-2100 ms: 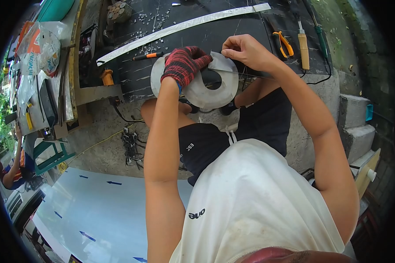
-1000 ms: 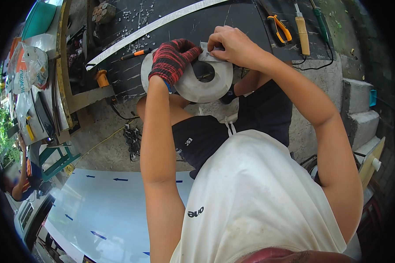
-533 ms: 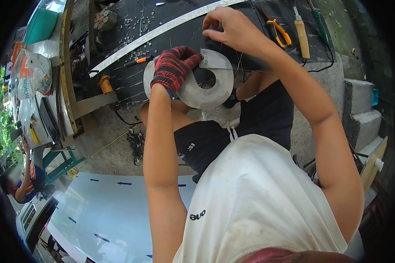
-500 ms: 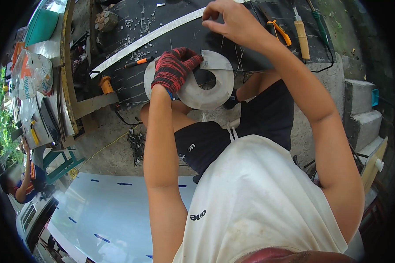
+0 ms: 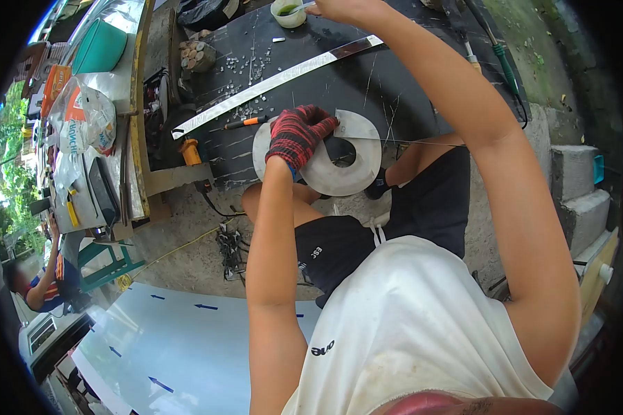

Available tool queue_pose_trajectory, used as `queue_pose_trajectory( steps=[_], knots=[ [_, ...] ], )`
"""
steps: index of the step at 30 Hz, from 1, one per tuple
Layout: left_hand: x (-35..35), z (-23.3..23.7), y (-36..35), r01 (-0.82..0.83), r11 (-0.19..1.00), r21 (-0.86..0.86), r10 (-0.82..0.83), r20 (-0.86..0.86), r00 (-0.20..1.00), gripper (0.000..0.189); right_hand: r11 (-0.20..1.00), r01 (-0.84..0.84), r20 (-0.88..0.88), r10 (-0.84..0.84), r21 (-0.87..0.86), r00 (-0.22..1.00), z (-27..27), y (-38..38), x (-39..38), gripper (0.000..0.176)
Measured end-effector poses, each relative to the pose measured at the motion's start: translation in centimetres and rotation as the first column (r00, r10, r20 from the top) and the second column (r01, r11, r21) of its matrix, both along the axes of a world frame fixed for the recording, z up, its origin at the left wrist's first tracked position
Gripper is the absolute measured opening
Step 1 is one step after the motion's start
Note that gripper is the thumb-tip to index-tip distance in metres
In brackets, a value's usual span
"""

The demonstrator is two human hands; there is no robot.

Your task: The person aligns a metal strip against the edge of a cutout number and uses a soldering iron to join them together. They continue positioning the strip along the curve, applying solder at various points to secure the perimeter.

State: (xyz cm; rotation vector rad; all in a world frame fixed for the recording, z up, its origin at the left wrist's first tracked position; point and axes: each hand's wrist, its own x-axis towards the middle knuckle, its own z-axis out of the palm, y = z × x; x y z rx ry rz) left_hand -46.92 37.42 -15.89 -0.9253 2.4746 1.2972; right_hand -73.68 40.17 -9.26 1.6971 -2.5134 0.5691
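Note:
My left hand (image 5: 301, 138), in a red and black knitted glove, is closed on a grey, rounded metal piece (image 5: 360, 166) with a round hole. Its fingertips press near a thin strip standing at the piece's upper edge. At the top, my bare right hand (image 5: 346, 10) pinches a thin pale stick (image 5: 299, 8), whose end is in a small white cup (image 5: 289, 21) with green content. Beside the glove lies an orange and black pen-like tool (image 5: 246, 122). A long, shiny metal strip (image 5: 277, 79) crosses the dark tabletop (image 5: 408, 83).
Small metal bits (image 5: 253, 69) are scattered on the dark top. Hand tools and a green cable (image 5: 503, 59) lie at its right. At left are a workbench with a green tub (image 5: 100, 45) and plastic bags (image 5: 90, 117), and another person (image 5: 45, 283). Concrete steps (image 5: 576, 173) stand at right.
My right hand has moved up to the cup, which has come into view, and now holds the stick. The view has shifted; my left hand keeps its grip on the metal piece.

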Motion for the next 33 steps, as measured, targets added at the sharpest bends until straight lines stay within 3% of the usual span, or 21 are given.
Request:
queue_pose_trajectory(
  steps=[1, 2, 6, 8, 15, 17, 26, 33],
  knots=[
    [0.0, 0.1, 0.0, 0.003, 1.000, 0.004, -0.003, 0.011, 1.000, 0.034, 1.000, -0.002, 0.068, 0.002, -0.002, 0.998, -0.4, -0.2, -0.1, 0.031],
    [-0.1, 0.2, 0.0, 0.007, 1.000, 0.010, -0.007, 0.021, 1.000, 0.034, 0.996, -0.006, 0.040, 0.010, -0.088, 0.999, -0.9, -0.3, -0.2, 0.025],
    [-0.1, 0.3, -0.1, 0.027, 1.000, -0.004, -0.027, 0.022, 0.999, 0.034, 0.993, -0.048, 0.038, 0.052, -0.104, 0.998, -2.2, -1.1, -1.3, 0.019],
    [0.0, 0.5, 0.1, 0.034, 0.999, -0.030, -0.034, 0.019, 0.999, 0.034, 0.988, -0.107, -0.115, 0.095, -0.107, 0.989, -1.4, -0.9, -1.1, 0.018],
    [0.0, 0.5, 0.0, 0.023, 1.000, -0.012, -0.023, 0.014, 1.000, 0.036, 0.978, -0.145, -0.191, 0.115, -0.150, 0.975, 0.0, 0.1, -1.2, 0.021],
    [-0.1, 0.4, -0.1, 0.029, 1.000, 0.000, -0.029, 0.037, 0.999, 0.037, 0.986, -0.106, -0.089, 0.095, -0.132, 0.992, 1.0, 1.0, -0.8, 0.021],
    [0.0, 0.4, -0.1, 0.038, 0.999, 0.001, -0.038, 0.030, 0.999, 0.038, 0.988, 0.015, 0.043, -0.009, -0.151, 0.999, 2.2, 3.2, -0.6, 0.024],
    [0.0, 0.2, -0.1, 0.035, 0.999, -0.006, -0.034, 0.044, 0.998, 0.037, 0.968, -0.005, 0.054, 0.020, -0.253, 0.998, 3.1, 6.5, -0.7, 0.029]
  ],
)
